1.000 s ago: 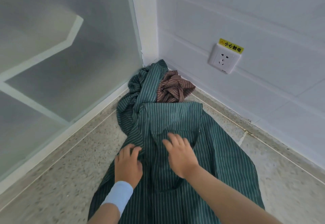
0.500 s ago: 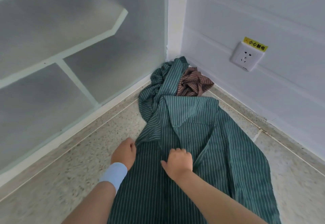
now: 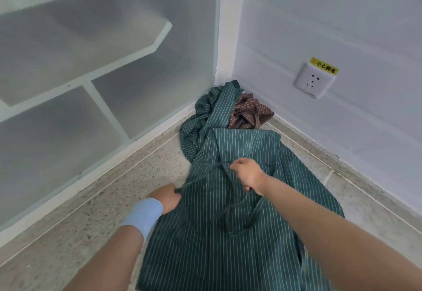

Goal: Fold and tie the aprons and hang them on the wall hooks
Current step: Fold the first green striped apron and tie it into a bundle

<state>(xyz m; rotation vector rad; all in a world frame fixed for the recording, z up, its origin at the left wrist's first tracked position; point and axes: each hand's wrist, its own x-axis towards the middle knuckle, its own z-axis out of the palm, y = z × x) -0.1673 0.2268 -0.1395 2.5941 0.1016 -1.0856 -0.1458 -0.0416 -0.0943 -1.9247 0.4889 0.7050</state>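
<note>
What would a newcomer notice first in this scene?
A green striped apron spread on the floor fills the middle, left hand and right hand both gripping its ties. A crumpled brown striped apron sits in the corner behind, near a yellow-labelled wall socket.

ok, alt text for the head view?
The left hand and right hand each grip a tie of a green striped apron spread on the floor. A crumpled brown striped cloth lies behind it in the corner, near a wall socket.
</note>
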